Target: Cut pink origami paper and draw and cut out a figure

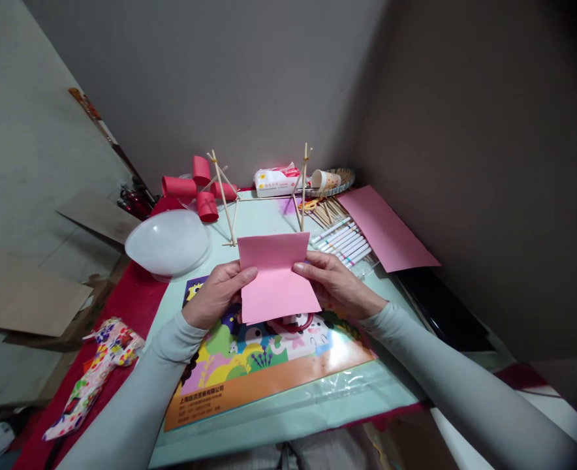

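A pink sheet of paper with a crease across its middle is held up between both hands. At its left edge my left hand pinches it, thumb on the near face. My right hand grips the opposite edge the same way; the fingers behind the paper are hidden. Below lies a colourful cartoon placemat with an orange border. Part of a dark red ring-like object shows under the paper's lower edge. Just beyond the paper stands a frame of wooden sticks tied at the tops.
Red paper tubes and a translucent white bowl are at the left. Behind are a tissue pack and a paper cup. On the right lie markers, loose sticks and another pink sheet.
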### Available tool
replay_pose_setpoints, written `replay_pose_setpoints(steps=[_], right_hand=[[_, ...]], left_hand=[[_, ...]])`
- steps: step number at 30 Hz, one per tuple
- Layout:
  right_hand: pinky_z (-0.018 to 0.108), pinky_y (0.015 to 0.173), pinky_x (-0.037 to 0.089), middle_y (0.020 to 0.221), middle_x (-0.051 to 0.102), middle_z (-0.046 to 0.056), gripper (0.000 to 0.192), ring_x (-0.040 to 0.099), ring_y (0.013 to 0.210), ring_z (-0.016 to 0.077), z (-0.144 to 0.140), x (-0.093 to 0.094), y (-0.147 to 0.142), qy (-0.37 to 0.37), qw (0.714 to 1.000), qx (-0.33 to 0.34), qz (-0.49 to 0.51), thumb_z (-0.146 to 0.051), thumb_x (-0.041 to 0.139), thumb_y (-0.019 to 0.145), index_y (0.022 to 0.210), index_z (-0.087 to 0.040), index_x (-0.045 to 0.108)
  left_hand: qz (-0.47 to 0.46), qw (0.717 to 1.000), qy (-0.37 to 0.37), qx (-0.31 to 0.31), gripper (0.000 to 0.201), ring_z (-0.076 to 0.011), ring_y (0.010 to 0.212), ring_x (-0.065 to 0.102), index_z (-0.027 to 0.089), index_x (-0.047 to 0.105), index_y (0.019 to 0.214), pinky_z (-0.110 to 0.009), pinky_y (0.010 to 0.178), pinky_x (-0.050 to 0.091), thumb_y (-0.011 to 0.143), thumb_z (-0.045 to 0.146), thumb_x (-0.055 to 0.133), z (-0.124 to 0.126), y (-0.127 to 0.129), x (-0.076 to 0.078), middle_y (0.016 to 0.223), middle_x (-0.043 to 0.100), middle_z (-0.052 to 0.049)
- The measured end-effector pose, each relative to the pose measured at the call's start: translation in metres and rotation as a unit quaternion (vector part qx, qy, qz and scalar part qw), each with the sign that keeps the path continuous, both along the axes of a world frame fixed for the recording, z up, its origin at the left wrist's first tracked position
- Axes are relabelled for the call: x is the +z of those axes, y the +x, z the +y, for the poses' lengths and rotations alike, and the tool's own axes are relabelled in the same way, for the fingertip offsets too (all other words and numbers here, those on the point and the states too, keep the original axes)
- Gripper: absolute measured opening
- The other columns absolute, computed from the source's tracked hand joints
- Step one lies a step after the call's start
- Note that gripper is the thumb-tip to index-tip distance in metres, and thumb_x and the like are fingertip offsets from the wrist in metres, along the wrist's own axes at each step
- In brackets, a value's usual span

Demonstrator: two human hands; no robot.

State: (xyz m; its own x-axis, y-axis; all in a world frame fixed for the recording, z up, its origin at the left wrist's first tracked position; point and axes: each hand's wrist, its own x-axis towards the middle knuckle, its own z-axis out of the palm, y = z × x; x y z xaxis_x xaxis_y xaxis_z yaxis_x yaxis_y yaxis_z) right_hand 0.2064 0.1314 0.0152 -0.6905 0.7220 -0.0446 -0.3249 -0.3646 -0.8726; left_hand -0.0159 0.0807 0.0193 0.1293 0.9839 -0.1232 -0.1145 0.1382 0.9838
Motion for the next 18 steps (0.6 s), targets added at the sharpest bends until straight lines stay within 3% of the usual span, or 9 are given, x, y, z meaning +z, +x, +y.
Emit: replay_pose_setpoints(steps=[7,12,15,18], right_hand=[[0.025,0.067,0.054,0.099,0.074,0.006,0.033,0.068,0.074,0.0134,0.004,-0.002,0.001,0.002,1.000,-0.007,-0.030,-0.028,0.070,0.089,0.121,-0.020,0.067],[0.022,0.059,0.047,0.083,0.068,0.002,0.029,0.059,0.065,0.0112,0.012,0.006,0.011,0.082,0.987,0.051,-0.132,-0.034,0.070,0.088,0.111,-0.016,0.067],[0.020,0.052,0.038,0.075,0.059,-0.002,0.028,0.048,0.058,0.0079,0.016,0.022,0.018,0.188,0.951,0.129,-0.209,-0.038,0.065,0.092,0.107,-0.015,0.067],[0.020,0.050,0.032,0.070,0.050,-0.005,0.028,0.041,0.056,0.0071,0.021,0.043,0.018,0.288,0.892,0.221,-0.269,-0.038,0.061,0.095,0.108,-0.014,0.067]], left_hand=[[-0.008,1.000,-0.016,0.014,0.032,-0.0168,0.062,0.062,0.016,0.070,0.085,-0.025,0.057,0.049,0.075,0.045,0.077,-0.001,0.006,-0.002,0.060,0.059,-0.001],[-0.004,0.999,-0.006,0.031,0.029,-0.0114,0.056,0.054,0.018,0.068,0.089,-0.021,0.047,0.044,0.076,0.044,0.076,-0.004,-0.005,0.014,0.071,0.058,0.002],[0.022,1.000,-0.007,0.009,0.028,-0.0084,0.057,0.048,0.019,0.068,0.090,-0.017,0.046,0.039,0.077,0.042,0.077,-0.006,-0.015,0.024,0.071,0.053,0.003],[0.105,0.992,0.010,-0.066,0.025,-0.0062,0.055,0.042,0.017,0.069,0.085,-0.014,0.046,0.032,0.080,0.040,0.075,-0.008,-0.019,0.030,0.066,0.049,0.003]])
